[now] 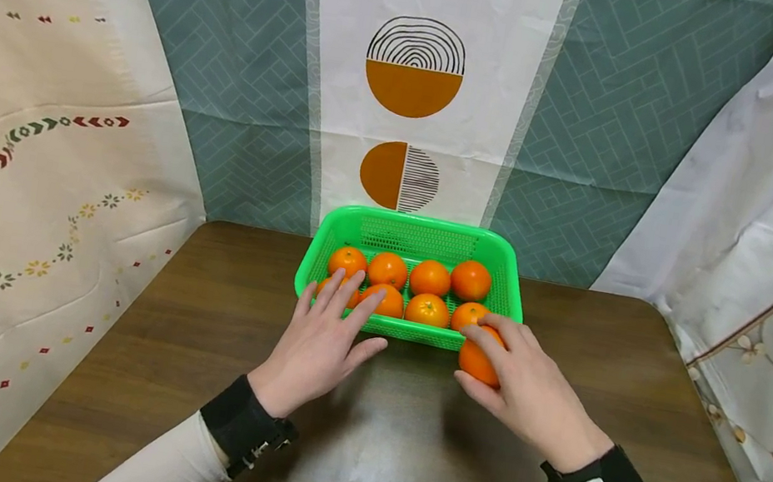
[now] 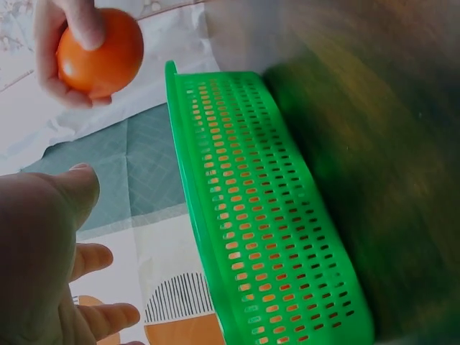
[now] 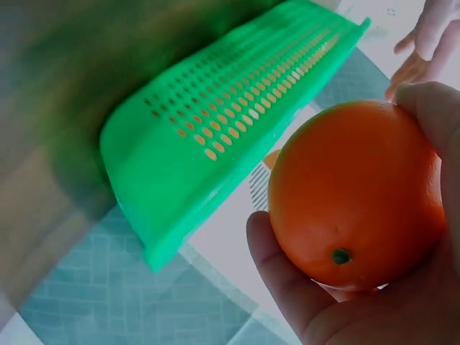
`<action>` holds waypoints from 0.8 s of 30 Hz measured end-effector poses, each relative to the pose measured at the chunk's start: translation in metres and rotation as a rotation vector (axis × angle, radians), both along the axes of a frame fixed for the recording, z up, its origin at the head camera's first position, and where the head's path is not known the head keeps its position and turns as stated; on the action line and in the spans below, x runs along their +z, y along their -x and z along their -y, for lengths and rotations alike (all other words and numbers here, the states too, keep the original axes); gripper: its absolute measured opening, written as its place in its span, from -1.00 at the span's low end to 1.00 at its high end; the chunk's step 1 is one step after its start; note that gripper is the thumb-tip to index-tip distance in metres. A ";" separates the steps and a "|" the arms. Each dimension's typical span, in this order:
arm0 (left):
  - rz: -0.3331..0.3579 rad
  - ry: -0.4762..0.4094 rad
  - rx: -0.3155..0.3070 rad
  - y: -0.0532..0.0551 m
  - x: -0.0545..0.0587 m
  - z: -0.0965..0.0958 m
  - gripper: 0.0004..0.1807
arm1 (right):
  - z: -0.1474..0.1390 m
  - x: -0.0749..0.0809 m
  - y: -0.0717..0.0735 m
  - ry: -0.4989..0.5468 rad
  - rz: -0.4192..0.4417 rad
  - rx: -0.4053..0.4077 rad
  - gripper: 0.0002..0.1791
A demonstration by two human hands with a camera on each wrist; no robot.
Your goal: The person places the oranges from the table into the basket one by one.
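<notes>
My right hand (image 1: 536,389) grips an orange (image 1: 478,360) at the near right corner of the green plastic basket (image 1: 417,335). The right wrist view shows the fingers and thumb curled round the fruit, its small green stem end facing the camera. Inside the basket lie several more oranges (image 1: 431,278), arranged in two rows. My left hand (image 1: 315,344) is over the basket's near left side with its fingers spread and nothing in them. In the head view its fingertips overlap the oranges at the front left, partly hiding one.
A dark brown wooden table (image 1: 208,314) carries the basket. Close behind it hangs a teal and white patterned cloth (image 1: 419,132). Pale patterned cloths (image 1: 18,216) flank the table on the left and right. Perforated sides and a raised rim enclose the basket.
</notes>
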State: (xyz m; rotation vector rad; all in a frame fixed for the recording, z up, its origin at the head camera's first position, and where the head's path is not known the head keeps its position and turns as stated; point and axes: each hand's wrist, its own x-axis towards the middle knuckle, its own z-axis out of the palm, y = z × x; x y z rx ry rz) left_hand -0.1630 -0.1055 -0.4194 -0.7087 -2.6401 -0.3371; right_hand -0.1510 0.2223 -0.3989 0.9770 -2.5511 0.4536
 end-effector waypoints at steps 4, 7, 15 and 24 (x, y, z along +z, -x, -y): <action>0.002 0.003 0.015 0.007 0.003 0.001 -0.22 | 0.004 0.009 0.017 0.011 0.001 0.001 -0.38; -0.004 0.004 0.017 0.011 0.006 0.002 -0.21 | 0.007 0.012 0.030 0.011 0.003 0.008 -0.38; 0.016 0.013 0.021 0.018 0.013 0.000 -0.22 | 0.014 0.021 0.062 0.008 0.038 -0.033 -0.41; 0.017 0.020 0.031 0.014 0.017 0.000 -0.23 | 0.026 0.026 0.097 -0.076 0.157 -0.153 -0.41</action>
